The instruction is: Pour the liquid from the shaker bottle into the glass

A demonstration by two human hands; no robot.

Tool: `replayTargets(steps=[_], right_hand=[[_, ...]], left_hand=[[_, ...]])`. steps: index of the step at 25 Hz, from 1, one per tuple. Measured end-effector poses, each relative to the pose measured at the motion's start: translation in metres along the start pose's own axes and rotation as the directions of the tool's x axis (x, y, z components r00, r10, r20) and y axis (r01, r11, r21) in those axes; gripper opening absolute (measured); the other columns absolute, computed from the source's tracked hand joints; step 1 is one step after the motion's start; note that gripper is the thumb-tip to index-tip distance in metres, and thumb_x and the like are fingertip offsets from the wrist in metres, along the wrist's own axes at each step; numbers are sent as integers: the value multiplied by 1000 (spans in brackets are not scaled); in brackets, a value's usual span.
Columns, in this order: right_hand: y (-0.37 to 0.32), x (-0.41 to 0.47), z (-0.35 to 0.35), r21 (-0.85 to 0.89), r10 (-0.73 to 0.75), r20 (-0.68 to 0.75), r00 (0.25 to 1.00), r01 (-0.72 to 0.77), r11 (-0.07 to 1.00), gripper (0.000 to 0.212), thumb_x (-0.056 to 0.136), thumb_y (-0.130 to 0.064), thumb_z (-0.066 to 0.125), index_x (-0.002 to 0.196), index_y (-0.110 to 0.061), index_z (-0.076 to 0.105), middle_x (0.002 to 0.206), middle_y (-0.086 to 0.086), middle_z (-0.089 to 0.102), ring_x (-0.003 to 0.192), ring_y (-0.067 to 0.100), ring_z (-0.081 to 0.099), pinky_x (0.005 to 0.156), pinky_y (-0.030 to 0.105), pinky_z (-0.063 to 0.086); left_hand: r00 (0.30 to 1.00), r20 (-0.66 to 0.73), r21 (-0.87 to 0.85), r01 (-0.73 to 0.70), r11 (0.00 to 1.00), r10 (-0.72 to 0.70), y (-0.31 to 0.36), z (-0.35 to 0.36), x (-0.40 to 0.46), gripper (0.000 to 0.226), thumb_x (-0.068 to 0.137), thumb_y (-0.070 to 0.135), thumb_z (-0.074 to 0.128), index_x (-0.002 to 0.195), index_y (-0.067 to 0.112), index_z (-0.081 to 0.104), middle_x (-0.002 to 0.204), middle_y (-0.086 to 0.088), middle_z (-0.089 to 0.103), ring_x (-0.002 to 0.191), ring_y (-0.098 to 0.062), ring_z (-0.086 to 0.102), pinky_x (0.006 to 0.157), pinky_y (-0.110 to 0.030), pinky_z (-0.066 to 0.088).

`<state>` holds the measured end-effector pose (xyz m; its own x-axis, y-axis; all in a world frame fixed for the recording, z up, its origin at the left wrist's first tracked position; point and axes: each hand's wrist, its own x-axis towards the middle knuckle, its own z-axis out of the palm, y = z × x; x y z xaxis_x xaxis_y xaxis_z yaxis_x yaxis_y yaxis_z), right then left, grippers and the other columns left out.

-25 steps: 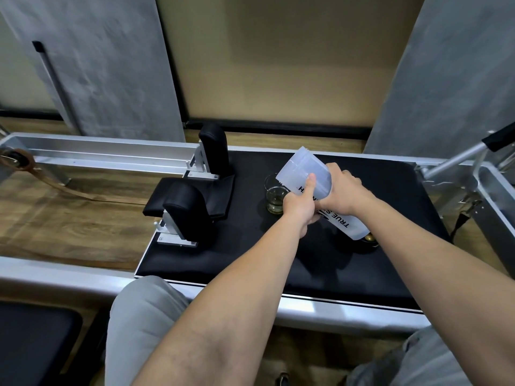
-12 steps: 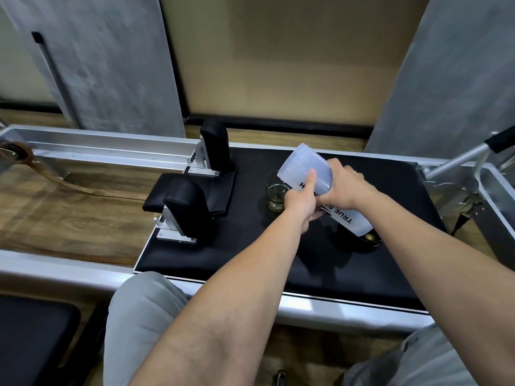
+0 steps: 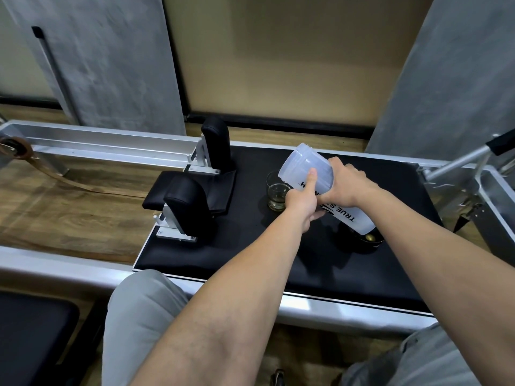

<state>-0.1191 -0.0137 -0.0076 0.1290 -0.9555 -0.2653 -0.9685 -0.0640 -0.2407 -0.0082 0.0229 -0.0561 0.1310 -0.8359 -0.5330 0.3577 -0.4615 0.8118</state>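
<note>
over the glass [image 3: 277,192], both hands clasp the tilted shaker bottle [image 3: 306,169]: left hand [image 3: 302,200], right hand [image 3: 345,186]. tip slowly, mouth kept above the rim.

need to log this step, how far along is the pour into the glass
Done: the lid is off and lies on the black pad. The glass already holds some yellowish liquid. In hand: left hand and right hand grip the tilted shaker bottle, mouth over the glass. Left: finishing the pour; no stream shows.
</note>
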Motion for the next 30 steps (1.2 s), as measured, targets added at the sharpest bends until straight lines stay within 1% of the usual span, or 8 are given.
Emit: replayTargets(steps=[3,5,9,15,20,26,30], right_hand=[[-1,0,-1,-16,-1,8,1000,1,1000,90,63,-63,80,132,-29,34,115,4,47,109,33,44,95,60,46],[-1,1,-1,-23,-1,12,1000,2,1000,89,63,-62,80,132,-29,34,116,5,47,108,33,44,94,60,46],[-2,2,-2,-32,2,13,1000,-2,999,90,64,-60,81,134,-29,33,117,5,46,108,32,42,94,60,45],[-1,2,-3,-28,0,16,1000,0,1000,90,62,-61,81,132,-29,34,114,4,46,107,32,41,93,60,45],[-1,3,-3,-32,1,15,1000,0,1000,93,61,-63,81,133,-28,33,116,5,46,107,32,42,93,60,46],[0,4,-5,-43,-2,12,1000,3,999,90,59,-65,81,126,-29,34,113,5,45,107,32,42,93,61,46],[1,4,-5,-48,-1,10,1000,2,999,89,59,-64,82,124,-29,34,112,4,45,106,31,42,92,60,46]], left_hand=[[1000,7,-9,13,1000,-13,-1,0,0,63,95,67,58,124,11,61,110,-5,73,96,-20,74,63,-30,63],[1000,13,-15,18,1000,-18,0,-1,-1,64,95,67,58,125,11,62,109,-4,74,96,-19,74,63,-30,64],[1000,17,-18,12,1000,-12,0,-1,0,66,95,67,58,127,10,63,111,-5,74,98,-19,74,64,-30,64],[1000,18,-5,18,1000,-18,0,-2,0,68,94,69,58,126,9,64,115,-7,75,102,-22,75,75,-34,66],[1000,21,-4,14,1000,-14,1,-1,0,68,94,68,58,127,9,63,116,-9,75,103,-23,75,75,-35,66],[1000,29,-14,12,1000,-11,1,1,0,68,94,68,59,128,9,62,118,-10,74,103,-24,75,81,-39,66],[999,34,-18,10,1000,-10,1,2,0,68,94,68,59,129,9,62,119,-10,74,104,-24,75,81,-38,66]])
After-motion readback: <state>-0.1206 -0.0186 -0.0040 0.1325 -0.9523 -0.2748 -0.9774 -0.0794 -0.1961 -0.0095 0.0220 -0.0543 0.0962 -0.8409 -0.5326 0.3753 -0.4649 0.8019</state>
